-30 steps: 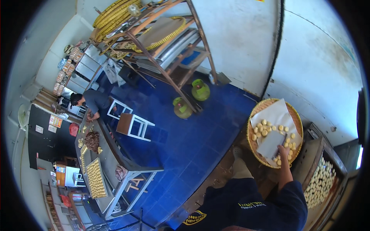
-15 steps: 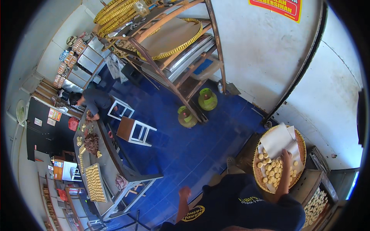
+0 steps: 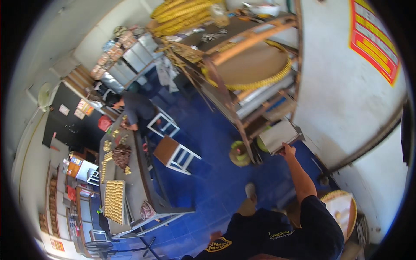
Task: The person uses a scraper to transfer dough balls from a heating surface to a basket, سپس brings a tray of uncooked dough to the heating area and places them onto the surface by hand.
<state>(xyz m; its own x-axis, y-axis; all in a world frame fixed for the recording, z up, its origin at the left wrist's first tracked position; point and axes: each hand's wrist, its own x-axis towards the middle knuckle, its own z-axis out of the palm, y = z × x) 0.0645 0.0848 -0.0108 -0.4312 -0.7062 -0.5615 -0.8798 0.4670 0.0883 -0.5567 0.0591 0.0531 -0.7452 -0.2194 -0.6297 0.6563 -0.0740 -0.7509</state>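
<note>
My right hand (image 3: 287,150) is stretched out ahead, its fingers closed on the near edge of a flat beige rectangular sheet (image 3: 277,135). The sheet hangs over the floor by the foot of the wooden rack, in front of a green gas cylinder. Beside my right side stands a round woven tray (image 3: 354,208) with a yellow rim. Pale paper (image 3: 342,203) and a round pastry or so show in it, the rest hidden by my sleeve. A small part of my left hand (image 3: 215,235) shows low by my shirt; its fingers are hidden.
The wooden rack (image 3: 223,93) holds a large round woven tray (image 3: 255,65). Another gas cylinder (image 3: 239,154) stands on the blue floor. At left, a long table (image 3: 138,173) bears a tray of pastries (image 3: 115,201); a co-worker (image 3: 138,108) leans over it. Stools (image 3: 173,151) stand alongside.
My right hand has left the pastries in the woven tray and reached forward toward the rack, now gripping the beige sheet. The view has swung, and my left hand has drawn back.
</note>
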